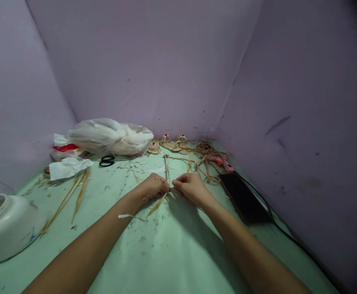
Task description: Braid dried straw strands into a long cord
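A braided straw cord (167,165) runs away from me over the green surface, and its near end lies between my hands. My left hand (156,185) is closed in a pinch on that end. Beside it, my right hand (189,187) has thumb and fingers pressed together; what they pinch is too small to make out. A loose flat straw strip (156,206) sticks out below my left fingers, towards me. From the cord's far end a thinner plait (178,158) leads right to a tangled heap of braided cord (205,152).
At the back stand a knotted white plastic bag (111,136) and small woven straw pieces (169,143) with red beads. Black-handled scissors (107,161), white tissue (70,167) and straw strips (82,192) lie left, near a white pot (10,228). A dark flat device (244,198) with a cable lies right.
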`<move>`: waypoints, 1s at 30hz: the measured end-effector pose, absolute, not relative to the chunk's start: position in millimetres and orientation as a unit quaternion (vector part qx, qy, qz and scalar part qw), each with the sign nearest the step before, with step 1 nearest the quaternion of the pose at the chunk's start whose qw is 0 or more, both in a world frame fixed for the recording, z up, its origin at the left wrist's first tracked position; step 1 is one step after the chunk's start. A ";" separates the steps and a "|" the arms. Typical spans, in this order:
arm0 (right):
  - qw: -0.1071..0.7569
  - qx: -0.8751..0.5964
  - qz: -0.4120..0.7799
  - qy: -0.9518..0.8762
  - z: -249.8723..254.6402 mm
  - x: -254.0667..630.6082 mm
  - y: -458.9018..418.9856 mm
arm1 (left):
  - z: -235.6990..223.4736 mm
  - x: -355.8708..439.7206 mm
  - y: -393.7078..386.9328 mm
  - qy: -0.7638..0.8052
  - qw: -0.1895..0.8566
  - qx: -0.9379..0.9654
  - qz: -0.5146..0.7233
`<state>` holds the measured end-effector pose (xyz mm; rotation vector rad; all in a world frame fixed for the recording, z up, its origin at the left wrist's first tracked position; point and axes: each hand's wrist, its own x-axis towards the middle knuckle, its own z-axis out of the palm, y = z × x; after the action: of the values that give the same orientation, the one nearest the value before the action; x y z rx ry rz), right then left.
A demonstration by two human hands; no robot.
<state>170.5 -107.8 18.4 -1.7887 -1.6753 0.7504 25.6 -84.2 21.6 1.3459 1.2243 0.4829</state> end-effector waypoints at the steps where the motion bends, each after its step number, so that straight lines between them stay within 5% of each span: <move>1: 0.266 -0.668 0.316 -0.619 16.5 165.4 -104.1 | 21.5 25.9 -84.2 0.527 0.590 0.576 0.209; 8: 0.307 -0.638 0.516 -0.483 11.4 153.8 -94.9 | 18.0 20.6 -80.6 0.516 0.602 0.580 0.187; 15: 0.329 -0.581 0.546 -0.506 12.8 162.0 -95.6 | 18.8 20.9 -76.8 0.541 0.615 0.540 0.191; 20: 0.275 -0.593 0.466 -0.596 10.0 169.0 -91.8 | 22.1 26.6 -77.8 0.551 0.605 0.534 0.213; 25: 0.226 -0.585 0.262 -0.734 20.7 187.4 -87.6 | 23.5 28.4 -77.0 0.563 0.595 0.531 0.216; 30: 0.097 -0.648 0.195 -0.730 35.8 211.2 -91.9 | 24.6 29.5 -78.1 0.581 0.588 0.518 0.221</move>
<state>211.2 -91.9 35.8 -1.9197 -2.1602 0.5762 29.5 -78.1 24.6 1.2062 1.3527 0.5152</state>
